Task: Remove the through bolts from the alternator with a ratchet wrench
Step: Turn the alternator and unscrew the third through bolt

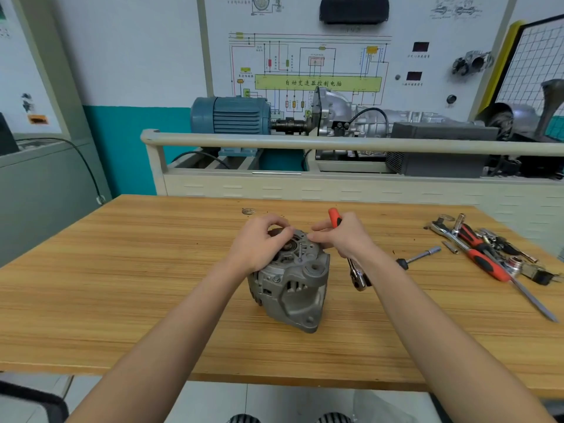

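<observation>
On top of the alternator point(293, 282) both my hands are at work. My left hand point(259, 242) curls over the far-left rim of the housing, fingers bent round the edge to steady it. My right hand point(341, 236) grips the ratchet wrench point(355, 270) across the palm, its red handle poking up past my fingers and its chrome head hanging below my wrist, just right of the alternator and engaged on nothing. The fingertips of that hand pinch at the housing's far-right edge, probably at a bolt head, though my fingers hide it. One through bolt point(300, 253) stands partly out of the top face, nearer me.

The alternator sits upright on its end in the middle of the wooden table point(122, 285). I judge it heavy and rigid, cast metal that won't flex but could tip or spin under wrench torque, so the rim and the mounting lugs are the places to hold. The bolts look thin and long; once loose they should turn out by fingertip, and they'd roll if dropped.

Further right lie a loose socket extension point(419, 257) and, well apart, a heap of tools point(488, 254) with another red-handled ratchet among them.
</observation>
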`<state>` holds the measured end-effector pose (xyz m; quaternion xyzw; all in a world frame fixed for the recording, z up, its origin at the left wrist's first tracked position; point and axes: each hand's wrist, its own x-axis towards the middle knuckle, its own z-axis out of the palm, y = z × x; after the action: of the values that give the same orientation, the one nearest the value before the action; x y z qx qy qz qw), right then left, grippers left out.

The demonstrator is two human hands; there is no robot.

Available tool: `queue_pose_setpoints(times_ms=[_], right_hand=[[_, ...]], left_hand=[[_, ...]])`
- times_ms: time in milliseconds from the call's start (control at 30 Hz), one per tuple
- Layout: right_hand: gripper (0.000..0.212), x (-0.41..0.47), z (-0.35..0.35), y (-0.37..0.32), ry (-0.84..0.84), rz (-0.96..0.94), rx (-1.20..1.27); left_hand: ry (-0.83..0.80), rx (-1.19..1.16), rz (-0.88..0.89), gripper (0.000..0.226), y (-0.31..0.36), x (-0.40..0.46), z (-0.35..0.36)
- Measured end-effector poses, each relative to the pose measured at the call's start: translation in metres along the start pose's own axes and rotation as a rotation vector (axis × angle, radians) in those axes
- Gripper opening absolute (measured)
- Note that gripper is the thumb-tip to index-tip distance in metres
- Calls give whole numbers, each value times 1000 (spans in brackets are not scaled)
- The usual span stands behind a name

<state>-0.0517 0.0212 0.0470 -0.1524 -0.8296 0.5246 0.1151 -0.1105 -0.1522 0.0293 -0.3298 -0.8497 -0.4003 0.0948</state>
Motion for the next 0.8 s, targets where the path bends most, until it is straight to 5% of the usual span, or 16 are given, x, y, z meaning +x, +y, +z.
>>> queue_pose_setpoints(times_ms=[100, 200, 467, 567, 800], right_hand=[[22, 1, 2, 4, -9, 14, 16], [13, 4, 6, 7, 11, -3, 29], [9, 13, 9, 2, -20, 12, 82], [22, 12, 8, 3, -47, 23, 108], [13, 17, 9, 3, -53, 36, 101]], left_hand=[[-65, 30, -188, 71, -2, 0, 2], [-105, -18, -249, 82, -2, 1, 1], [-62, 345, -280, 77, 0, 0, 8], [-158, 306, -267, 81, 0, 6, 6], [-218, 308, -204, 61, -4, 10, 2]])
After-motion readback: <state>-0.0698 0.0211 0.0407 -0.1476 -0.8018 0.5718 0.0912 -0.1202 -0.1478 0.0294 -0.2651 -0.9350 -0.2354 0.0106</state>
